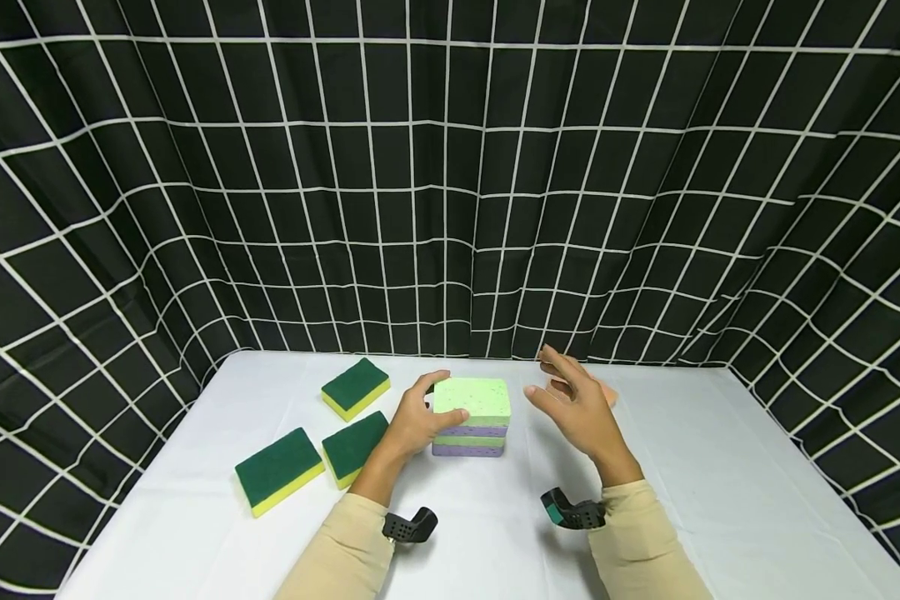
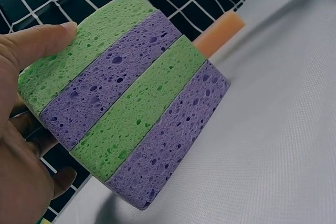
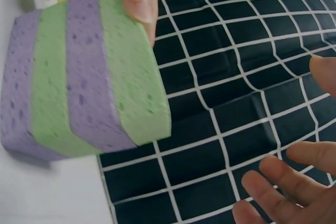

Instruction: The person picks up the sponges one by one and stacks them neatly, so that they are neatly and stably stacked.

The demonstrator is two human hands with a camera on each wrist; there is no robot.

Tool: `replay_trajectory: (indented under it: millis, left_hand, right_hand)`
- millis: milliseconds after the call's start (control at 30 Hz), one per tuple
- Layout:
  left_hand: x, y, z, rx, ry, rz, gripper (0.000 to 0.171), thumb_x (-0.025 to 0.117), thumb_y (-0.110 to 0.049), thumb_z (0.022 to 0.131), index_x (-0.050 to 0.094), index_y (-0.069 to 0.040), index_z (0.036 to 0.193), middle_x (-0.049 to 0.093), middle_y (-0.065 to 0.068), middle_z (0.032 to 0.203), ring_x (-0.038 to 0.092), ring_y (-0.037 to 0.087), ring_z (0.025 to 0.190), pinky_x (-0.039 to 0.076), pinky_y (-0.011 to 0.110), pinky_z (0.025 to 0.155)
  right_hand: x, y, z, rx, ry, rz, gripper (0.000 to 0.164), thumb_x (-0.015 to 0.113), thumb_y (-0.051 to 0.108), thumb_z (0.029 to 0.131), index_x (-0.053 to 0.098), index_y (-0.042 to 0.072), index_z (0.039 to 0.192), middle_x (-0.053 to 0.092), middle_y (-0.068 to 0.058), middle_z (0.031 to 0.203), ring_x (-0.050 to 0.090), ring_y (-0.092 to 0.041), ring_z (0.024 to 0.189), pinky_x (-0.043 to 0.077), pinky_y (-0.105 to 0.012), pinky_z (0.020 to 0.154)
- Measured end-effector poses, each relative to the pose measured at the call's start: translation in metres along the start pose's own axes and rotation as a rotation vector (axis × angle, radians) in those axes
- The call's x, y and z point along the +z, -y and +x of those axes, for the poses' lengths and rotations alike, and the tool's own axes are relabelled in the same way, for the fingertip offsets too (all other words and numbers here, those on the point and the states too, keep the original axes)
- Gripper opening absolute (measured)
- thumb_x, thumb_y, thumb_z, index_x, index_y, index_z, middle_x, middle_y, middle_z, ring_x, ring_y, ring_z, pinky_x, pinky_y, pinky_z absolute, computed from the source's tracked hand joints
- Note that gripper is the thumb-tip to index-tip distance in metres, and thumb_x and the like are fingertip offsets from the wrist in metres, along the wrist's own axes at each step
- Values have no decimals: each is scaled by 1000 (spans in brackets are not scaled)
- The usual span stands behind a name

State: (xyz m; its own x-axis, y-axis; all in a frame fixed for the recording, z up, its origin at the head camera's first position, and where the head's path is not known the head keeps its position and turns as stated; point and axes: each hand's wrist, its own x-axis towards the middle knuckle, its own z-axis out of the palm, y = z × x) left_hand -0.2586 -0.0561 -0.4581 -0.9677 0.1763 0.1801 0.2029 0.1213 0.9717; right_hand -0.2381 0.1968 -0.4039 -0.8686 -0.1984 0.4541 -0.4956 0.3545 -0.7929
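Observation:
In the middle of the table stands a stack of sponges (image 2: pixel 123 98), light green and purple by turns, with a light green sponge (image 1: pixel 471 393) on top. My left hand (image 1: pixel 411 418) grips that top sponge from the left, thumb against its near side and the other fingers round the far side. To the right of the stack, my right hand (image 1: pixel 581 410) hovers apart from it, fingers spread and holding nothing. An orange sponge (image 2: pixel 219 32) lies beyond the stack; my right hand hides most of it in the head view.
Left of the stack lie three yellow sponges with dark green scouring tops: one at the back (image 1: pixel 355 387), one beside my left forearm (image 1: pixel 351 446) and one farther left (image 1: pixel 277 467). A white cloth covers the table (image 1: pixel 720 467). Black curtain (image 1: pixel 435 208) with white grid lines surrounds it.

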Motion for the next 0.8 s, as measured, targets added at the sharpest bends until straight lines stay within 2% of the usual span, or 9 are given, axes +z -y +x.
replay_trajectory:
  millis: [133,233,567,800]
  left_hand:
    - [-1,-21,-9,4,9,-8,69,77,-4,79,43,5,139,49,21,130,44,36,117,29,54,104]
    - [-1,-28,-12,8,11,-3,68,76,-3,80,43,7,139,48,23,132,43,36,118,28,56,105]
    - [-1,-31,-14,5,-1,29,66,76,-3,81,44,5,138,46,23,135,42,36,121,26,56,106]
    - [-1,-30,-14,5,3,26,66,75,-4,81,44,5,139,47,22,133,44,36,118,29,55,104]
  right_hand:
    - [-10,3,3,-10,-47,-30,67,70,12,89,37,2,147,45,-12,139,43,-30,128,35,-49,103]
    - [-18,4,6,-8,-83,-43,67,71,11,88,38,1,146,46,-13,138,44,-30,127,35,-48,102]
    - [-45,-5,11,72,-137,-137,72,70,22,90,33,4,149,42,-13,141,39,-33,129,34,-52,100]
    - [-60,-20,13,191,-185,-192,80,69,31,89,28,5,152,34,-18,146,33,-35,132,30,-53,102]
